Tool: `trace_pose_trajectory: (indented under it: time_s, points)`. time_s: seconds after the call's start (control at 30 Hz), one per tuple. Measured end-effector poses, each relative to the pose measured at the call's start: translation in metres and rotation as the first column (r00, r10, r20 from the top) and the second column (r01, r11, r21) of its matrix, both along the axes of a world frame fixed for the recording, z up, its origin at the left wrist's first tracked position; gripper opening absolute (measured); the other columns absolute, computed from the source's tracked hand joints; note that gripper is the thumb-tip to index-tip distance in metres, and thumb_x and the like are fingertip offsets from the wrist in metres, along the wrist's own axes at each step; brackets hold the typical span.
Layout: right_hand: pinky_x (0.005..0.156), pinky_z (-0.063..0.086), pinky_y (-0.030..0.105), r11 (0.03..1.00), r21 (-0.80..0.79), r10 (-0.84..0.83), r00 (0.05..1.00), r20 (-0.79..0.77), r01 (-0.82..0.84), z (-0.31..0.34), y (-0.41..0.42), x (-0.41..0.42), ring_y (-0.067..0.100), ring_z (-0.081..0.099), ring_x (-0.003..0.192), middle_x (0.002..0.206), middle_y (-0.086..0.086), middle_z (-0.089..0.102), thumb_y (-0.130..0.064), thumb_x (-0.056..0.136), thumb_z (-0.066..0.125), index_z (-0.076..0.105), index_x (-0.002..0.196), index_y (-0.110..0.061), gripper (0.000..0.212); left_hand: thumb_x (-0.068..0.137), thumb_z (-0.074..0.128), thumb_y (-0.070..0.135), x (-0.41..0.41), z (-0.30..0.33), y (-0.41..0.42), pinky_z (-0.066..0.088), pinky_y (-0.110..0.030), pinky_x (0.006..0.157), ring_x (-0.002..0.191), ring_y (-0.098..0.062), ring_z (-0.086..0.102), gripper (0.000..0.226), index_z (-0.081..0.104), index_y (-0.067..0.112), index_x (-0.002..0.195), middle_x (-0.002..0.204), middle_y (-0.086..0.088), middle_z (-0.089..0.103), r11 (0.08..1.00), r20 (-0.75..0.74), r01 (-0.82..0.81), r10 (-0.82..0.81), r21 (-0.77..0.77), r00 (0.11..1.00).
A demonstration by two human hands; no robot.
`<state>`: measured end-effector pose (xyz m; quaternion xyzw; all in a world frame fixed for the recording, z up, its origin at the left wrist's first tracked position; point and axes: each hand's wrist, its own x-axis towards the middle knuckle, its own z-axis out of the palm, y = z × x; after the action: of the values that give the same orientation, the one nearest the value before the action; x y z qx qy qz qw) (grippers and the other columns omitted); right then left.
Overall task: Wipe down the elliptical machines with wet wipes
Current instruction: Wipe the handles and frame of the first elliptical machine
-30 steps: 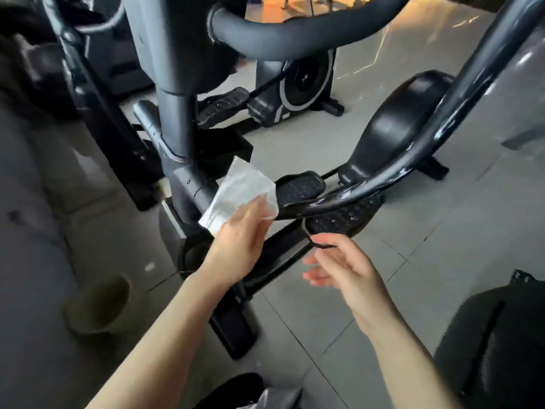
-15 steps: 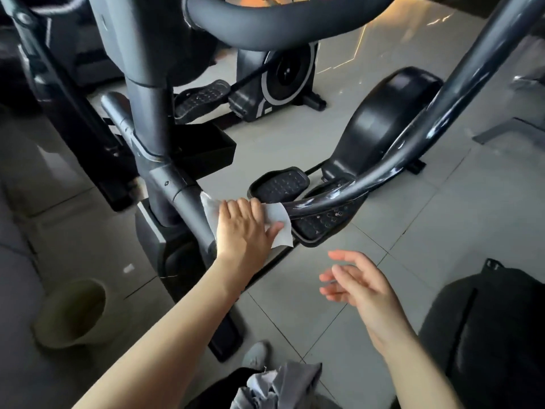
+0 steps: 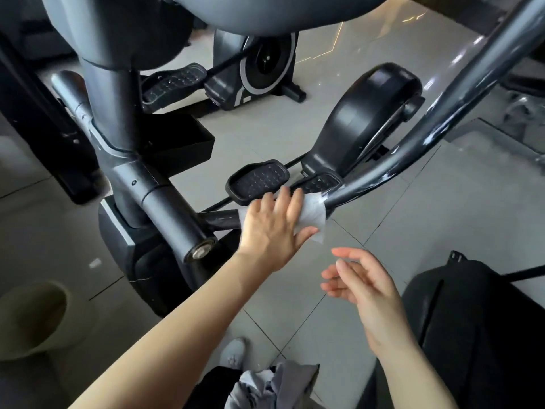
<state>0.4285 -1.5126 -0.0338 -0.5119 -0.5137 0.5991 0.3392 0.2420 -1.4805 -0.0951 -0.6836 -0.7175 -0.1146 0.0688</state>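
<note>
L hand (image 3: 272, 228) presses wet wipe (image 3: 312, 214) on elliptical bar (image 3: 413, 149)

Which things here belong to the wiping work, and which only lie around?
Belong to the job:
- left hand
- wet wipe
- elliptical arm bar

Just lying about:
- tan bucket
- black bag
- second elliptical
- right hand, idle

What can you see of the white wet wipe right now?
The white, slightly translucent wet wipe is a thin sheet, creased and draped over the lower end of the dark curved metal arm bar of the elliptical, near the black studded pedals. The left hand presses it against the bar with fingers spread over it; only its right part shows, one corner hanging free below the thumb. The right hand does not touch it.
</note>
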Motion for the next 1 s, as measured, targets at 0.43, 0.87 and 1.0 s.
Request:
trace_pose_trajectory:
  time_s: [0.43,0.87,1.0]
  points:
    - [0.062,0.055,0.025,0.999,0.053,0.007,0.999,0.040,-0.009,0.009,0.023,0.024,0.017,0.066,0.066,0.074,0.002,0.070,-0.006,0.097,0.053,0.065,0.098,-0.012,0.014,0.094,0.028,0.060,0.037,0.009,0.003,0.029,-0.045,0.093,0.104,-0.036,0.061,0.075,0.051,0.001,0.135,0.121,-0.015,0.062,0.995,0.233,-0.068,0.050,0.070,0.971]
    - [0.094,0.044,0.016,0.637,0.765,-0.158,0.954,0.255,-0.099,0.042,0.030,0.019,0.009,0.060,0.110,0.114,-0.011,0.062,-0.032,0.094,0.050,0.062,0.116,-0.018,0.028,0.100,0.030,0.045,0.019,-0.004,-0.013,0.037,-0.041,0.092,0.106,-0.033,0.059,0.059,0.047,0.008,0.143,0.128,-0.014,0.060,0.978,0.128,-0.063,0.038,0.200,0.991]
    - [0.093,0.043,0.014,0.656,0.752,-0.161,0.960,0.230,-0.070,0.044,0.031,0.018,0.006,0.060,0.107,0.107,-0.012,0.063,-0.037,0.090,0.053,0.055,0.119,-0.025,0.031,0.100,0.029,0.038,0.008,-0.006,-0.019,0.040,-0.043,0.090,0.103,-0.034,0.063,0.054,0.057,0.005,0.133,0.119,-0.011,0.065,0.971,0.156,-0.148,0.119,0.187,0.981]
